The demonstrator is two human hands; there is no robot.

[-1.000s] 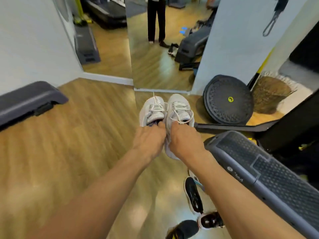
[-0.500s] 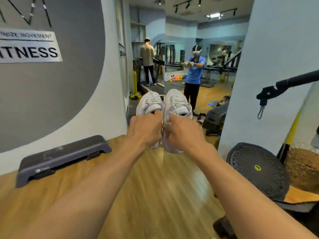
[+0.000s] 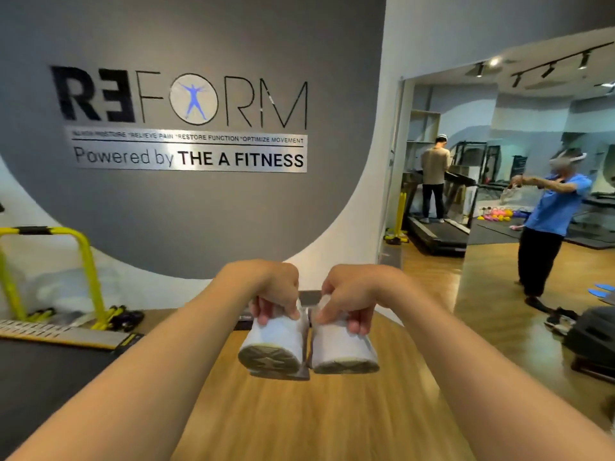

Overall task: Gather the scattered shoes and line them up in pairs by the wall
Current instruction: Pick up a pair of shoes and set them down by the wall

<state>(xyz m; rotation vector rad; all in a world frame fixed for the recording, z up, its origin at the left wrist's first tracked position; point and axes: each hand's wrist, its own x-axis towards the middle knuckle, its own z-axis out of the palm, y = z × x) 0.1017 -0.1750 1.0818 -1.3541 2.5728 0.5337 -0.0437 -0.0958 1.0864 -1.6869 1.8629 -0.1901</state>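
Facing the grey logo wall (image 3: 186, 207), left hand (image 3: 266, 291) and right hand (image 3: 352, 294) each pinch a white sneaker, left sneaker (image 3: 273, 341) and right sneaker (image 3: 342, 344) heels matched, probably for pairing there.

Single head cam, wide-angle, worn on the person's head, pointing forward and slightly down along both forearms. Left hand (image 3: 273, 287) and right hand (image 3: 352, 294) sit close at centre frame, each gripping one of the white fabric sneakers (image 3: 273, 341), soles toward the lens. Faces the grey curved wall panel with black lettering (image 3: 199, 211), near. Light wooden floor (image 3: 299, 424) fills the bottom edge. Large wall mirror (image 3: 499, 144) at right shows the wearer's blue-shirted reflection (image 3: 555, 211).
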